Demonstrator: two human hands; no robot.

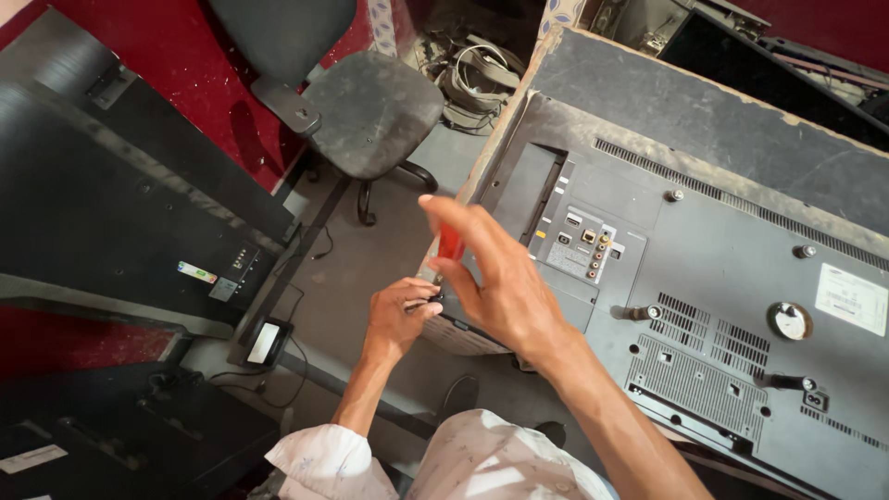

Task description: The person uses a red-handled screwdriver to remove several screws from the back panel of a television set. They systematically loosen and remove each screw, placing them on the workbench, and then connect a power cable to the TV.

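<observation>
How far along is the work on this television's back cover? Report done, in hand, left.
Done: nothing visibly; the back cover sits in place. In hand: right hand holds a red-handled screwdriver at the cover's edge, left hand steadying its tip. Left: several screws remain seated.

This is looking like a television repair workshop — a flat television [704,306] is lying face down on a worn workbench [704,102], its back panel showing. More dark sets [111,194] are leaning at nine o'clock, a dusty office chair [370,111] is standing at twelve, and tangled cables [477,83] are lying beyond it.
</observation>
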